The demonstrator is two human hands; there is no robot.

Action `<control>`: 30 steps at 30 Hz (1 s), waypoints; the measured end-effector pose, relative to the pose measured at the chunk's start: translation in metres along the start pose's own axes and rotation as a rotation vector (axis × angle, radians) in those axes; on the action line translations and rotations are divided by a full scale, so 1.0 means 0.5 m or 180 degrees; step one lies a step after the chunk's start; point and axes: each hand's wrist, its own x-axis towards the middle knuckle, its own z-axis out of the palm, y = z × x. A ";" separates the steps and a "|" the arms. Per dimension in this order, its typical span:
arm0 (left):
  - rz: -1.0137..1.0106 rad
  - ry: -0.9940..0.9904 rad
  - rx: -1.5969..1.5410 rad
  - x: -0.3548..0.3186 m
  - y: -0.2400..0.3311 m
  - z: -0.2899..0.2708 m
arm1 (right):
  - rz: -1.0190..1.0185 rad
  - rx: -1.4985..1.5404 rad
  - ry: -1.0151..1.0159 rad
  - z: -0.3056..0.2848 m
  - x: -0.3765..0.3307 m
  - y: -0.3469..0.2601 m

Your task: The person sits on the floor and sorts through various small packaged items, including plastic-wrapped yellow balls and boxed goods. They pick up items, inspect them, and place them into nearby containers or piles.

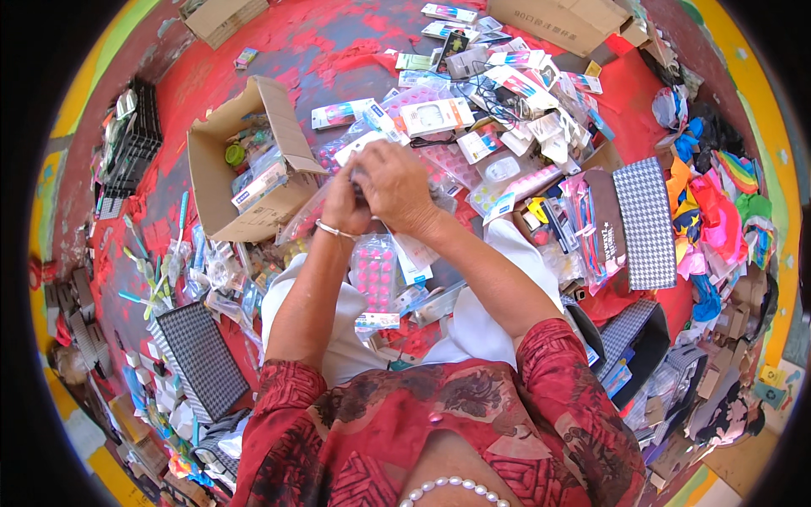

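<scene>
My left hand (345, 207) and my right hand (394, 184) are raised together in front of me, fingers closed around a clear plastic packet (306, 218) that trails down to the left. A metal bangle (335, 230) sits on my left wrist. What is inside the packet is hidden by my fingers. Below my hands, a blister card of pink round items (373, 270) lies in my lap on white cloth (473, 325). An open cardboard box (221, 182) holding packets stands just left of my hands.
Many small packaged goods (498, 93) are spread over the red floor ahead. Two checked black-and-white boxes lie at the right (646, 224) and lower left (198, 359). Toothbrushes (156, 279), a second cardboard box (557, 21) and bright cloth pieces (718, 211) surround me.
</scene>
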 end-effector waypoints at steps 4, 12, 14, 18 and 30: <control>0.0789 -0.0015 -0.0144 -0.011 0.065 0.012 | -0.0281 0.0942 -0.1283 -0.032 -0.013 0.013; 0.1631 0.0207 -0.0451 -0.014 0.113 0.007 | 0.2398 0.1167 -0.1083 -0.114 0.011 0.094; 0.1630 0.0252 -0.0252 -0.016 0.121 0.000 | 0.2754 0.2016 -0.1996 -0.099 0.004 0.085; 0.1417 0.0097 0.0081 -0.025 0.135 -0.006 | 0.2276 0.2133 -0.2236 -0.073 -0.012 0.070; 0.0851 -0.0182 0.1283 -0.026 0.042 0.044 | 0.1726 0.0986 -0.1891 -0.075 -0.012 0.101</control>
